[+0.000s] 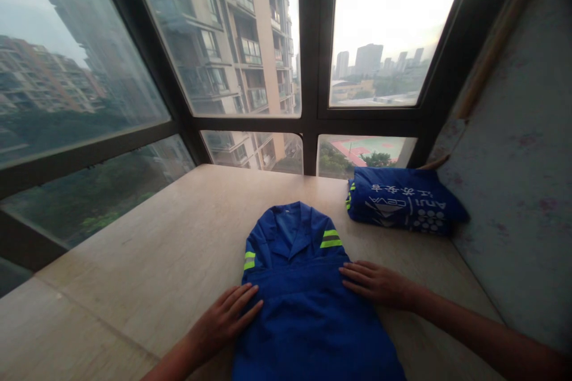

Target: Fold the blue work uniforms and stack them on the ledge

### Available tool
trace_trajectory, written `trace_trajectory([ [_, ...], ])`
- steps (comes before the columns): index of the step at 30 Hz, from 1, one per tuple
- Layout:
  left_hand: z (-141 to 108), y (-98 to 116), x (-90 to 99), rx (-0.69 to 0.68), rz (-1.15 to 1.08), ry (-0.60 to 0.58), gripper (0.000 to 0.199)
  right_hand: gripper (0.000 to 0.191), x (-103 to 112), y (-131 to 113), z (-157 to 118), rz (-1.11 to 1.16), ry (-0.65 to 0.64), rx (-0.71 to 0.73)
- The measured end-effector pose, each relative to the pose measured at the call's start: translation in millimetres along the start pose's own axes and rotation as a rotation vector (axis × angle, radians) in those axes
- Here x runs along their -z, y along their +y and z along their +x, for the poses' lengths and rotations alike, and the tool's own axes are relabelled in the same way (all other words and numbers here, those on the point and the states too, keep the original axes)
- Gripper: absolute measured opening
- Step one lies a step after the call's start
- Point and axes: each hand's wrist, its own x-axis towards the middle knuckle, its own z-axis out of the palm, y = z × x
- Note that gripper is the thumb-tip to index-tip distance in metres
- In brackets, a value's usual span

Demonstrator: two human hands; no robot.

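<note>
A blue work jacket point(304, 303) with neon yellow and grey reflective bands lies collar-away on the stone sill, its lower part folded up across the chest and its sides tucked in. My left hand point(230, 312) rests flat on the jacket's left edge, fingers stretched out. On the opposite edge, just below the reflective band, my right hand point(375, 283) lies with its fingers extended over the cloth. Neither hand grips the fabric. The jacket's near end runs out of the bottom of the view.
A folded stack of blue clothing point(402, 199) with white lettering sits at the back right, against the patterned wall point(518, 190). Dark-framed windows point(310, 41) border the pale stone sill point(156, 238) at the back and left. Buildings show outside.
</note>
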Motion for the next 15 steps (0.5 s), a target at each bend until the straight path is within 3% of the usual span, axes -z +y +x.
trace_trajectory([
  [7, 4.6, -1.0, -13.8, 0.072, -0.153, 0.010, 0.058, 0.057, -6.8, -0.1, -3.4, 0.050, -0.011, -0.039],
  [11, 0.6, -2.4, -12.0, 0.105, -0.283, -0.005, 0.062, 0.055, -6.3, 4.2, -6.6, 0.087, -0.060, -0.038],
  [15, 0.5, -4.7, -6.9, 0.143, -0.373, -0.018, 0.062, 0.047, -9.3, 6.5, -2.5, 0.163, 0.009, -0.085],
])
